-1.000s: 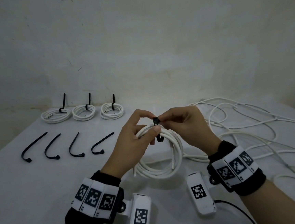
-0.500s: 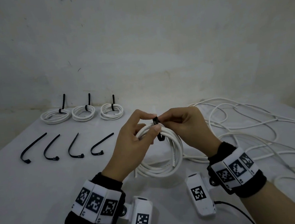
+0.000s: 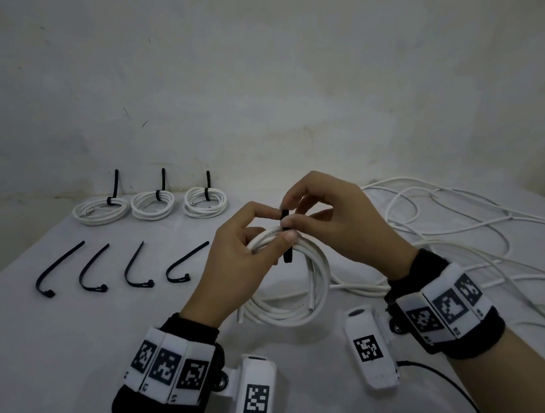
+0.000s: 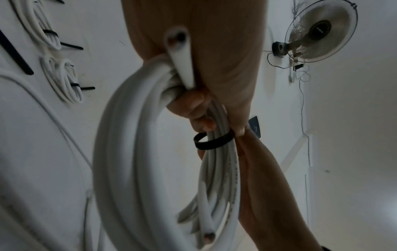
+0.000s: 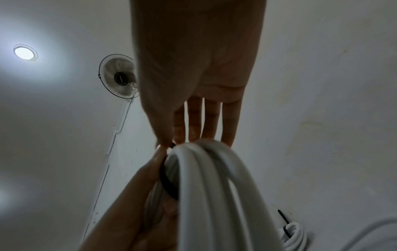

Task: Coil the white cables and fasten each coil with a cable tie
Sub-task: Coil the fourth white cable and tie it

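A white cable coil (image 3: 293, 306) hangs upright over the table, and my left hand (image 3: 281, 225) grips its top, thumb across the strands. A black cable tie (image 3: 287, 251) is looped round the bundle there, its tail pointing down. My right hand (image 3: 289, 211) pinches the tie's upper end between thumb and forefinger. In the left wrist view the tie loop (image 4: 212, 141) sits loosely round the coil (image 4: 128, 152). In the right wrist view the tie (image 5: 168, 183) curves beside the coil (image 5: 214, 186), under my right fingertips (image 5: 165, 142).
Three tied coils (image 3: 153, 207) lie in a row at the back left by the wall. Several loose black ties (image 3: 135, 267) lie in front of them. A tangle of loose white cable (image 3: 463, 222) covers the table's right side.
My right hand's fingers have shifted slightly up on the tie's end. The left hand and the coil have hardly moved.
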